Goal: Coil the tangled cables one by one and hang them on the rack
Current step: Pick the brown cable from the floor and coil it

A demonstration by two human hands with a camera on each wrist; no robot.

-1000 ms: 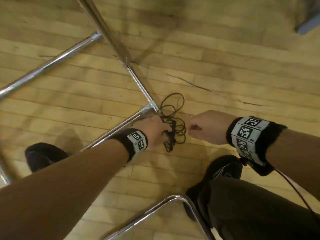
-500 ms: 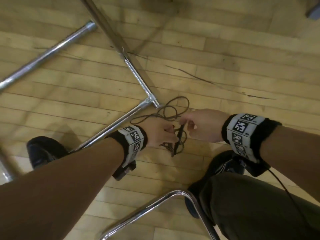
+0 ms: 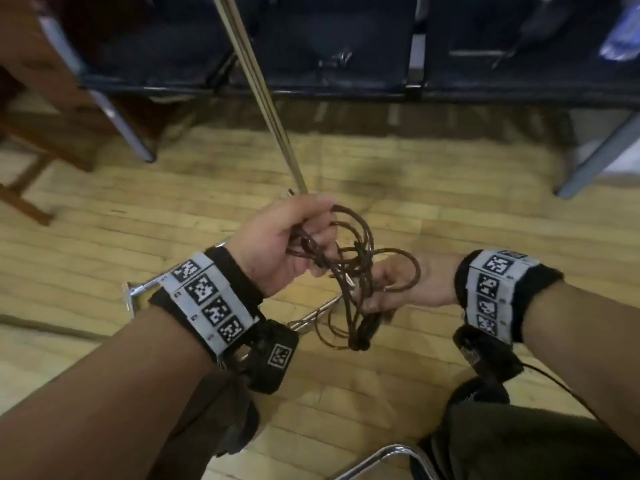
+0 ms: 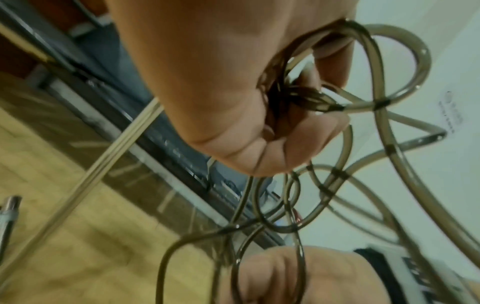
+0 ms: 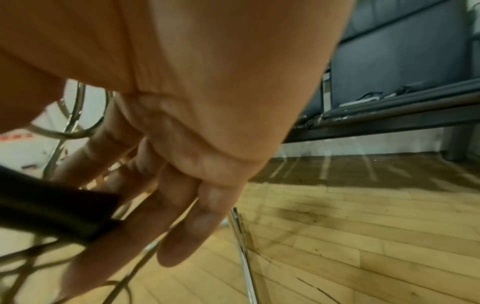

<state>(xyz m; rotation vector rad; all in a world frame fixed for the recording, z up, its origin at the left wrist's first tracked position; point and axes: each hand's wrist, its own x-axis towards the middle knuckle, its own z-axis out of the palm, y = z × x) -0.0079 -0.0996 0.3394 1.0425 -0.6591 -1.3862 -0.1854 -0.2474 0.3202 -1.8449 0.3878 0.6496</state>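
Note:
A thin dark tangled cable (image 3: 346,278) hangs in loops between my two hands, above the wooden floor. My left hand (image 3: 311,251) grips the upper loops in a fist; the left wrist view shows its fingers (image 4: 330,131) curled round several strands of the cable (image 4: 389,144). Lower and to the right, my right hand (image 3: 377,303) pinches the cable near its dark plug (image 3: 369,327). In the right wrist view the plug (image 5: 52,211) lies against the fingers (image 5: 197,222). The rack's chrome pole (image 3: 266,109) rises just behind my left hand.
The rack's chrome base bars (image 3: 145,289) lie on the floor under my hands. A row of dark seats (image 3: 346,46) runs along the back, with brown wooden furniture (image 3: 41,81) at the left and a grey leg (image 3: 595,157) at the right. A chrome tube (image 3: 381,455) curves near my knees.
Both hands have lifted the cable off the floor beside the rack's base. My view has tilted up, so the seats behind now show.

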